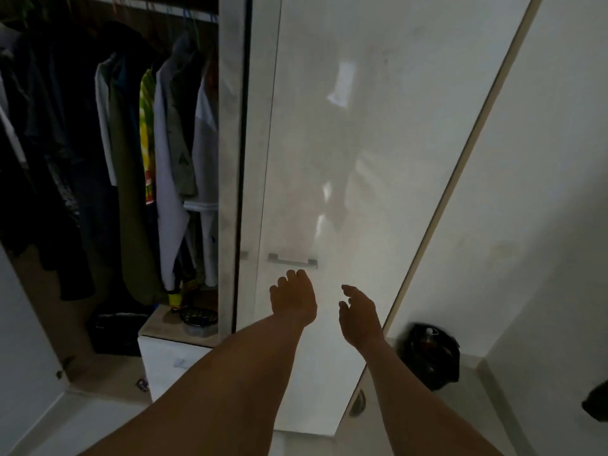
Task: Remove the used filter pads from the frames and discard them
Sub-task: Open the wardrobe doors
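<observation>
Dark obj point(596, 406) far right of wardrobe door point(362, 143) cut by frame edge; black bag point(431, 357) right of door, contents unreadable; left hand point(292, 297): tips of fingers hidden.

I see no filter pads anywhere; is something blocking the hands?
A closed white wardrobe door stands right before the left hand and right hand, its handle just above them. No pads show; what's behind is hidden.
</observation>
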The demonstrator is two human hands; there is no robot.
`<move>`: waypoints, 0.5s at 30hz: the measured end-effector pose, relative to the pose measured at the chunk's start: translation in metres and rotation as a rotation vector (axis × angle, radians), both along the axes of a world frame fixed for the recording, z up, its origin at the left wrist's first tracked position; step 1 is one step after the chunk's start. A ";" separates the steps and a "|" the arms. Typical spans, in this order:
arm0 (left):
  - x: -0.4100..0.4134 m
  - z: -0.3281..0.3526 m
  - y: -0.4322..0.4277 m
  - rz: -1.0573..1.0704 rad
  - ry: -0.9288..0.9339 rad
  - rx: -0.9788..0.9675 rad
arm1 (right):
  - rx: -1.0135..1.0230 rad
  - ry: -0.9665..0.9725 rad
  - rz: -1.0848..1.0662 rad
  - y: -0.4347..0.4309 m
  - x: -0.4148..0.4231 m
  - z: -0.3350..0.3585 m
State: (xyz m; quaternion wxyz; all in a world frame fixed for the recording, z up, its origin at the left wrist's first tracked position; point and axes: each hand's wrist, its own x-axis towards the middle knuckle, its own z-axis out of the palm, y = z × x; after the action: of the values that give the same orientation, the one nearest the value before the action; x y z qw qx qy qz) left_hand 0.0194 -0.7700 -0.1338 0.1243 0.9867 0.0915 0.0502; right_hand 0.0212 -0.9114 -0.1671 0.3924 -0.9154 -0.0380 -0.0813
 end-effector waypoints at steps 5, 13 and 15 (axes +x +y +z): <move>0.043 -0.013 0.001 0.048 0.022 0.046 | -0.071 -0.050 0.102 0.006 0.055 -0.009; 0.086 -0.025 0.016 0.100 0.106 0.093 | -0.278 0.003 0.377 0.033 0.116 -0.009; 0.094 -0.028 0.021 0.105 0.110 0.089 | -0.324 0.015 0.412 0.037 0.126 -0.010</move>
State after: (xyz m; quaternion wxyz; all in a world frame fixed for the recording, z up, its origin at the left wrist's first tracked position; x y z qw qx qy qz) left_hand 0.1129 -0.7491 -0.1615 0.0720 0.9864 0.1473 0.0063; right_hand 0.1472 -0.8749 -0.1773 0.2490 -0.9399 -0.2331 0.0144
